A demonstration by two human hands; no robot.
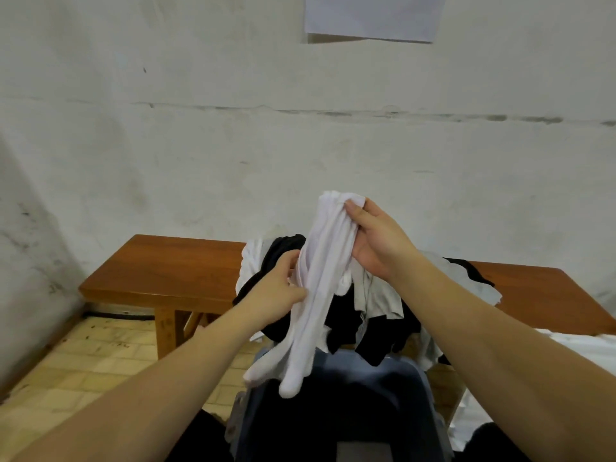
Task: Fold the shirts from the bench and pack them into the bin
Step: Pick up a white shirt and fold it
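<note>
Both hands — left hand (281,296), right hand (376,238) — grip the white shirt (320,288).

Glossy wood bench (166,271), soft white cloth shirt (320,278), matt plastic bin (383,371).

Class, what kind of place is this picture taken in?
Probably a plain utility or laundry room: a bare, stained white wall, a wooden bench heaped with clothes, and a tiled floor.

We hold a white shirt (325,261) up, bunched long. R hand (376,241) pinches its top, L hand (280,295) grips it midway. Its ends hang over the bin (383,395). Behind: pile (376,315) of black, grey & white shirts on the bench (166,265).
</note>
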